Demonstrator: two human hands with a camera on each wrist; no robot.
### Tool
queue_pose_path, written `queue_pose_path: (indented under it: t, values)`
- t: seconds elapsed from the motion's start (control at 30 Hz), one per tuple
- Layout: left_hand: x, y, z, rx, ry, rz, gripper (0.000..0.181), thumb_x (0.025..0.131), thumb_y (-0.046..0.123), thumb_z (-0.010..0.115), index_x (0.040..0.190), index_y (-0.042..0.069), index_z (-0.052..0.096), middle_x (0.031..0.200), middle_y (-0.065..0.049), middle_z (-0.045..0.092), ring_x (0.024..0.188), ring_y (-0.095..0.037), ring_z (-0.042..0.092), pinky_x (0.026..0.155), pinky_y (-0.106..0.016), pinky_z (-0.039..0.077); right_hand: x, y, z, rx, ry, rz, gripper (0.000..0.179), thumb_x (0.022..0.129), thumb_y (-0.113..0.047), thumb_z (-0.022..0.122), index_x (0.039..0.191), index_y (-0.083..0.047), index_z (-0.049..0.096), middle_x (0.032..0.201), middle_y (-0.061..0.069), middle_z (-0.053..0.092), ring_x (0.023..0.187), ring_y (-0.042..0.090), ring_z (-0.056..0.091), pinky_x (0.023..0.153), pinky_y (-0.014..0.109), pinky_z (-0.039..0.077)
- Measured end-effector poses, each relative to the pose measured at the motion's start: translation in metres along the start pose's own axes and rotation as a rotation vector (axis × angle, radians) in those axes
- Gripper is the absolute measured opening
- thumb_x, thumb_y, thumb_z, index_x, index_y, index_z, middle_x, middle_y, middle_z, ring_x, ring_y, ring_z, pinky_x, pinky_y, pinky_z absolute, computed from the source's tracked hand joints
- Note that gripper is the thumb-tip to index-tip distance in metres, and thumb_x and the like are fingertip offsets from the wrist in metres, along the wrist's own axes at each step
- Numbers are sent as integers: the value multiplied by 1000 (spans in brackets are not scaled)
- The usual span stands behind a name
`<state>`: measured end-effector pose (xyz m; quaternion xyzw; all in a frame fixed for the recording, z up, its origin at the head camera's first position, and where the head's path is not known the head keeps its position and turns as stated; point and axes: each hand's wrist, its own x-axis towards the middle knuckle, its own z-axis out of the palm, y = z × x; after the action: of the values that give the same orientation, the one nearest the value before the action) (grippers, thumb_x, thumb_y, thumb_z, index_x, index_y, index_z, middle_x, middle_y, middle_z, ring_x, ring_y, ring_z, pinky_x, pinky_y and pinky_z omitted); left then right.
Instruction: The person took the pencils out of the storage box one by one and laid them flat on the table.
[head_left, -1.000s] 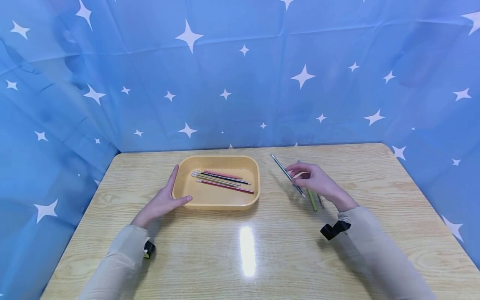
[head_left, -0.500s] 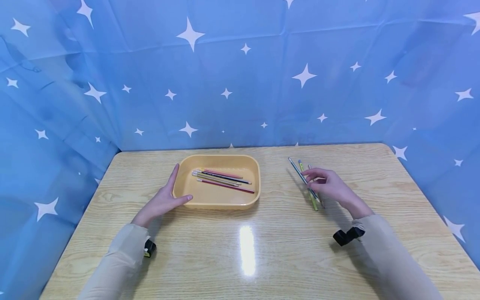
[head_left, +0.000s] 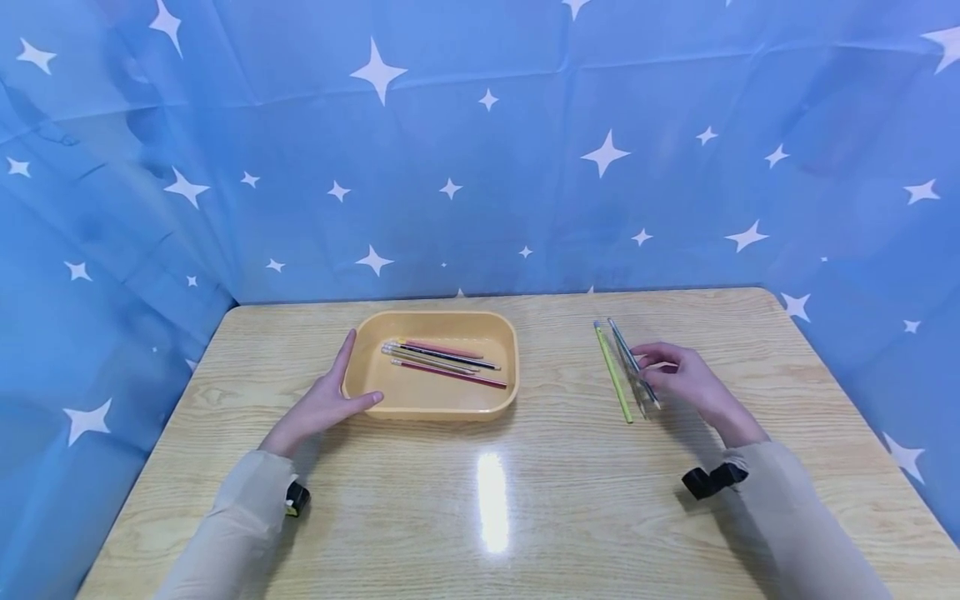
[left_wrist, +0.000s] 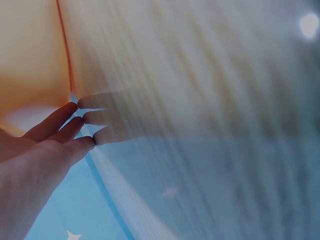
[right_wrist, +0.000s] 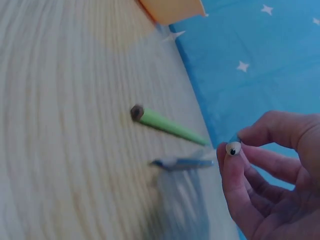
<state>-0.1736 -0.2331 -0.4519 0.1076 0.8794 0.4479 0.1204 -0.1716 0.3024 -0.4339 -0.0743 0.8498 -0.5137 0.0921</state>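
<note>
My right hand pinches a blue pencil between thumb and fingertips; its sharpened tip faces the camera in the right wrist view. Below it on the table lie a light green pencil and a thin dark pencil, the latter partly covered by the blue one in the head view. At the left, my left hand touches the corner of a yellow-orange tray, fingers straight along its left side, thumb stretched over the near rim. Several pencils lie in the tray, among them red, pink, dark and gold ones.
The wood-grain table carries a bright light reflection in front of the tray. A blue cloth with white stars hangs behind the table and along both sides.
My right hand has moved to the right with the blue pencil, from left of the green pencil, across it, to over the dark one. The left hand and the tray have stayed put.
</note>
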Motion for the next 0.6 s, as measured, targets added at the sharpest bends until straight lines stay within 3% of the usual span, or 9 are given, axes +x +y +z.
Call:
queue_pose_path:
  t: [0.13,0.33,0.6]
  values:
    - [-2,3,-3,24,-5,-1,109,86,37,73,156,21,-9,158,-23,6,136,-49,23,107,-60,23,-3,6,-2,-48,31,41,41,95,-4,56,133,10,49,110,25,55,91,15,59,65,27,51]
    - [1,12,-8,108,-8,40,113,83,38,76,155,8,-5,153,-31,19,127,-45,41,103,-55,34,-3,17,-4,-62,45,95,42,96,-4,56,135,10,47,114,26,54,96,17,57,68,26,52]
    - [7,15,-8,109,16,62,117,81,38,78,154,3,-6,157,-24,6,137,-44,27,110,-52,24,-2,20,-1,-150,68,90,40,95,-2,56,132,11,48,110,25,55,102,39,56,65,28,51]
